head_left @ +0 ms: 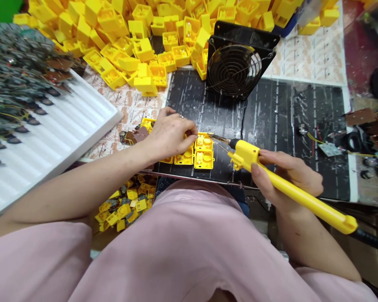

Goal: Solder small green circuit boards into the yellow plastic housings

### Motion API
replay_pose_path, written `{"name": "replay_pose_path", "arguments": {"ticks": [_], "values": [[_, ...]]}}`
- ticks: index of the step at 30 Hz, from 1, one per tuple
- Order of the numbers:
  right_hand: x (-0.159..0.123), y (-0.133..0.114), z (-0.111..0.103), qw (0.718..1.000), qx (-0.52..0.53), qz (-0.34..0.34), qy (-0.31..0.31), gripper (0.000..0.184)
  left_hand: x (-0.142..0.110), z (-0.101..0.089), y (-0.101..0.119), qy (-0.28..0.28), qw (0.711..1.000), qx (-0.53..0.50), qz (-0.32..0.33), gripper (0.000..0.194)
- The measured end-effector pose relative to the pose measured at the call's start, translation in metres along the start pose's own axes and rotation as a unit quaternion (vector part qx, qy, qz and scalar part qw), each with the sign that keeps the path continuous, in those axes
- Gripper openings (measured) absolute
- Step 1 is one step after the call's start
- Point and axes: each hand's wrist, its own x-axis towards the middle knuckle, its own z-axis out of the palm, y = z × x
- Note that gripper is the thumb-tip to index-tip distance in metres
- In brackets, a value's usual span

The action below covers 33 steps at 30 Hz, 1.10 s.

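My right hand (286, 178) is wrapped round a yellow soldering iron (290, 191), whose tip points left onto a small group of open yellow plastic housings (203, 155) on the black mat (271, 121). My left hand (171, 134) rests over those housings with its fingers pinched together at the spot the iron's tip touches; what they pinch is too small to make out. A small brown circuit board (137, 135) with wires lies just left of that hand.
A big heap of yellow housings (138, 37) fills the back of the bench. A black fan (236, 63) stands behind the mat. A white ribbed tray (50, 138) with dark wired parts sits left. More boards and wires (362, 134) lie right. Yellow pieces (126, 207) sit below the bench.
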Motion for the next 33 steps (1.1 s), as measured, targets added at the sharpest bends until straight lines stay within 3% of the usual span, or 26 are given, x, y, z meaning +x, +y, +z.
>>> {"name": "replay_pose_path", "arguments": {"ticks": [4,10,17,23,28,33], "values": [[0.007,-0.002,0.008,0.999,0.036,-0.038,-0.004,0.018,0.004,-0.004,0.005,-0.024,0.999,0.041,0.002,0.03],[0.011,-0.005,0.015,0.998,0.032,-0.051,-0.024,0.02,0.014,-0.018,0.018,-0.097,0.992,0.082,-0.019,0.026],[0.022,-0.006,0.013,0.991,0.015,-0.114,-0.072,0.019,0.017,-0.025,0.023,-0.126,0.988,0.09,-0.03,0.025],[0.021,-0.006,0.012,0.995,0.017,-0.081,-0.052,0.02,0.016,-0.022,0.019,-0.099,0.992,0.076,-0.022,0.024],[0.023,-0.007,0.013,0.993,0.033,-0.097,-0.057,0.023,0.019,-0.023,0.021,-0.12,0.987,0.109,-0.018,0.024],[0.02,-0.006,0.003,0.999,0.005,-0.016,-0.038,0.024,0.021,-0.027,0.022,-0.123,0.985,0.123,0.011,0.024]]}}
